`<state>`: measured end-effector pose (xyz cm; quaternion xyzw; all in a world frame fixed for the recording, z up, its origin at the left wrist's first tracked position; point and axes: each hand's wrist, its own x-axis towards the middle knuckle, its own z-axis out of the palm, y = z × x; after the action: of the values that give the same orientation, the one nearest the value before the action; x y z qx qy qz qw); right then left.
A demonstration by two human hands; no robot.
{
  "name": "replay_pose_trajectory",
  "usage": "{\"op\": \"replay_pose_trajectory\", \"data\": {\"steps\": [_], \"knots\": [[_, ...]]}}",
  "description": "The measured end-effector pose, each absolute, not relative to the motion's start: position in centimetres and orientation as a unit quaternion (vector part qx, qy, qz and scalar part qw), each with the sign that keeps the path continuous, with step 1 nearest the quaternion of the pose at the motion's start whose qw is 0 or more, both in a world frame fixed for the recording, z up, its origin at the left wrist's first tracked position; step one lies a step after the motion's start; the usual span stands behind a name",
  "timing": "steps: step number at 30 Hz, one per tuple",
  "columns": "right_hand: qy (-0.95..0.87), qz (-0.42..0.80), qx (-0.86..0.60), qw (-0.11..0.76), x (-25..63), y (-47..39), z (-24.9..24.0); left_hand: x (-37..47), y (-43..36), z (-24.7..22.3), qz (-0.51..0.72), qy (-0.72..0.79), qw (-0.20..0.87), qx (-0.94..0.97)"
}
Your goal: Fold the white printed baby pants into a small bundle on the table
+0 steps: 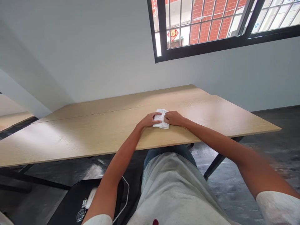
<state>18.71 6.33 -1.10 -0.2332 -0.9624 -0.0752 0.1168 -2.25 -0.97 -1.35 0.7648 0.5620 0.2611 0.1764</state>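
A small folded white sheet (160, 117), paper by its look, lies on the wooden table near its front edge, with faint marks on its top. My left hand (150, 119) rests at the sheet's left side, thumb and fingers apart, their tips on the paper. On the opposite side, my right hand (173, 118) is closed, its curled fingers at the sheet's right edge. The right fingertips are partly hidden, and how much paper they pinch is hard to see.
The light wooden table (93, 131) reaches to the wall beneath a barred window (203, 25). Below its front edge at left, a black chair seat (67, 200) holds a metal wristwatch (81, 212) and a white case (91, 197). A white cable (127, 190) hangs beside it.
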Motion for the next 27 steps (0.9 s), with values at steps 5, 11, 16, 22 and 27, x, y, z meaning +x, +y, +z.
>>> {"op": "replay_pose_trajectory", "data": {"steps": [5, 11, 16, 22, 27], "knots": [[-0.946, -0.089, -0.290, 0.111, 18.7, 7.1, -0.8, -2.6, -0.7, -1.7, 0.289, 0.551, 0.202, 0.757], [-0.930, -0.100, -0.331, 0.124, 19.4, 8.4, -0.9, -2.7, -0.7, -1.5, 0.303, 0.548, 0.217, 0.749], [-0.913, -0.082, -0.376, 0.132, 20.3, 9.6, -0.8, -3.4, -0.6, -1.2, 0.313, 0.554, 0.200, 0.745], [-0.903, -0.037, -0.359, 0.232, 20.8, 9.9, -0.4, -3.8, -1.1, -0.8, 0.363, 0.613, -0.020, 0.701], [-0.920, 0.035, -0.211, 0.327, 20.3, 9.4, -1.1, -2.1, -1.7, -0.8, 0.317, 0.517, -0.013, 0.795]]}}
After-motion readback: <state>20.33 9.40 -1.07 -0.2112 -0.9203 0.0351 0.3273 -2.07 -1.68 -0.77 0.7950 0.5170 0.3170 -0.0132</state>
